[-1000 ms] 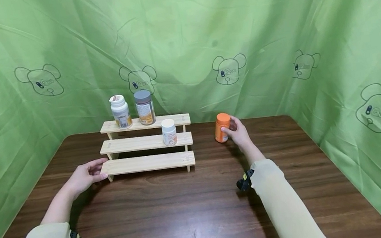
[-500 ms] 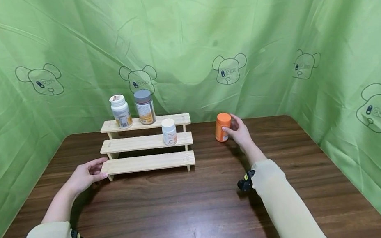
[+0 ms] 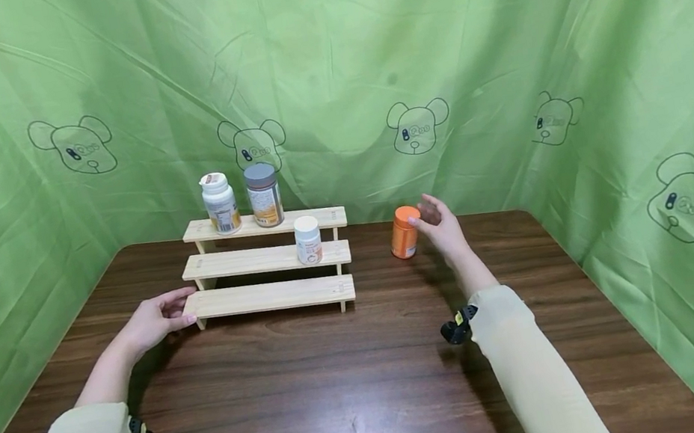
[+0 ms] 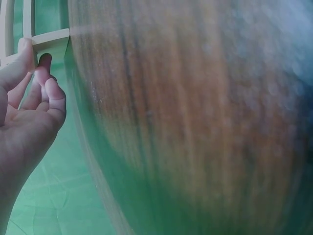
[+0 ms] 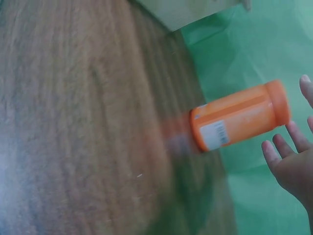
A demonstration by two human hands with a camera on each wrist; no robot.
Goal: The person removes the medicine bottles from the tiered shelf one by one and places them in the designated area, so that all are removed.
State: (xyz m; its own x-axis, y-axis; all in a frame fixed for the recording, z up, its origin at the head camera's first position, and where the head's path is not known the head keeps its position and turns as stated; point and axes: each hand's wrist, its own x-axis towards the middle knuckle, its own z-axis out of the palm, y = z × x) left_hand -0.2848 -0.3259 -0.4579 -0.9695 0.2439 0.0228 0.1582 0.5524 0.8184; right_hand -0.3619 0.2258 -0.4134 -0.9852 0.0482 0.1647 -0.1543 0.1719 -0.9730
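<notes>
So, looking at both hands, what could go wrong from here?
The open right hand is right beside the orange pill bottle, so a stray brush might tip it.

The left hand holds the left end of the three-tier wooden stand; a jerk could make the small white bottle on the middle tier slide or topple.

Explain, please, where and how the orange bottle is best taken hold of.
Probably grip the orange bottle around its body, below the cap, coming from the right with the right hand. It stands upright on the table, its body looks roughly cylindrical, and that hand is on that side.
</notes>
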